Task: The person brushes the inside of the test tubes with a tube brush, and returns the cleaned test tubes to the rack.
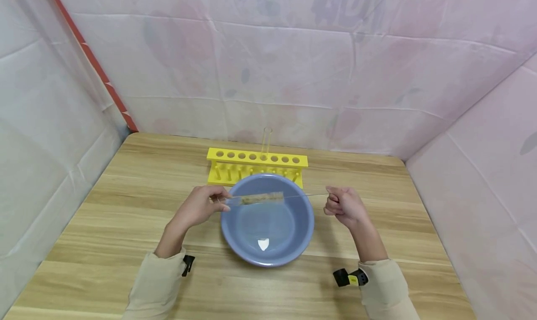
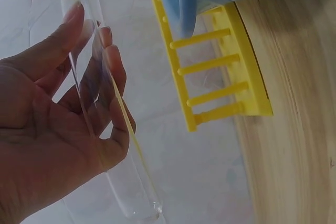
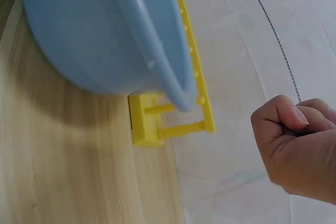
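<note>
From here I see the left hand (image 1: 202,207) curled round a clear glass test tube (image 2: 131,192) over the round blue plastic basin (image 1: 268,263); the right hand (image 1: 347,207) grips the twisted metal wire (image 3: 274,38) of a tan-bristled brush (image 1: 262,198), its head inside the tube. I'd line wire up with tube; short strokes and a light twist seem best; a hard shove could crack the closed end.
</note>
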### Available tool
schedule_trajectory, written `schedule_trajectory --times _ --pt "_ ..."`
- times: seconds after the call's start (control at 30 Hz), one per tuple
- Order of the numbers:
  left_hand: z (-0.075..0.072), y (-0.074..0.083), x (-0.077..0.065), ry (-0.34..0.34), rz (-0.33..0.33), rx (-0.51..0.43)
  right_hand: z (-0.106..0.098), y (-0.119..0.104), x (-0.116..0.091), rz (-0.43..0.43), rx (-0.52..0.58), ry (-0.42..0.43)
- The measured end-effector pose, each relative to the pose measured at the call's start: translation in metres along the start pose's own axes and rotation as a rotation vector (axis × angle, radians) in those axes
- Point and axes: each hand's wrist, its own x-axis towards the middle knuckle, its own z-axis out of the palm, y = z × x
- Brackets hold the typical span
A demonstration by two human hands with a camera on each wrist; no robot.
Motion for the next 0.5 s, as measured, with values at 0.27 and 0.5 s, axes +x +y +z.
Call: schedule_trajectory --times 0.27,0.5 --pt "-0.007 -0.006 -0.005 0.011 -0.007 -0.012 -0.014 0.004 -0.002 -0.199 -0.166 0.079" --pt "-0.011 -0.014 -0.006 -0.051 0.004 -0.057 -0.023 0.009 -0.003 -0.292 -0.342 0.072"
